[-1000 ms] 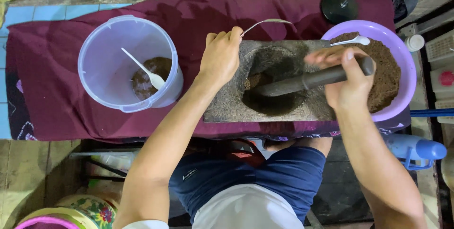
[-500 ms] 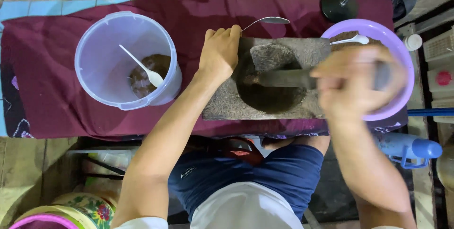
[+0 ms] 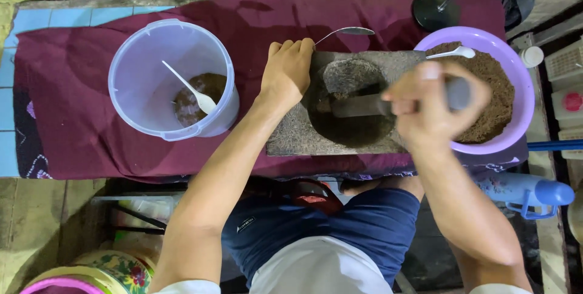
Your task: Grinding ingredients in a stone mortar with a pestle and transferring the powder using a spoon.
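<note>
Right hand (image 3: pixel 434 106) of mine is wrapped around the stone pestle (image 3: pixel 364 104), whose long axis lies level, its head pointing left into the hollow of the stone mortar (image 3: pixel 349 109); my left hand (image 3: pixel 290 69) clamps the mortar's left rim, a purple bowl (image 3: pixel 480 36) crowding the right

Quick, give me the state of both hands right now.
Left hand: resting curled on the corner of the stone mortar, steadying it.
Right hand: closed around the pestle, blurred.

Head cam, straight down, close.
</note>
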